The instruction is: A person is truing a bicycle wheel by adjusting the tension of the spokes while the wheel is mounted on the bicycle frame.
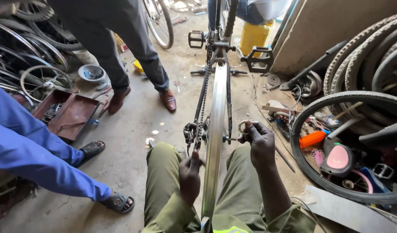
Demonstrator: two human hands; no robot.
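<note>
A bare bicycle rim (215,129) stands upright between my knees, still mounted in the frame, with the chain (201,116) and derailleur on its left side. My left hand (189,174) is closed on something small at the left of the rim near the derailleur; what it grips is hidden. My right hand (258,140) grips a small metal ring-shaped tool (243,127) at the axle end on the right of the wheel. Two black pedals (258,60) stick out farther up the frame.
A person in dark trousers and brown shoes (168,100) stands ahead. Someone in blue trousers and sandals (92,149) sits at left beside a rusty red tray (71,114). Tyres (336,142), rims, an orange tool handle (311,139) and scrap crowd the right; a yellow jerrycan (254,36) stands behind.
</note>
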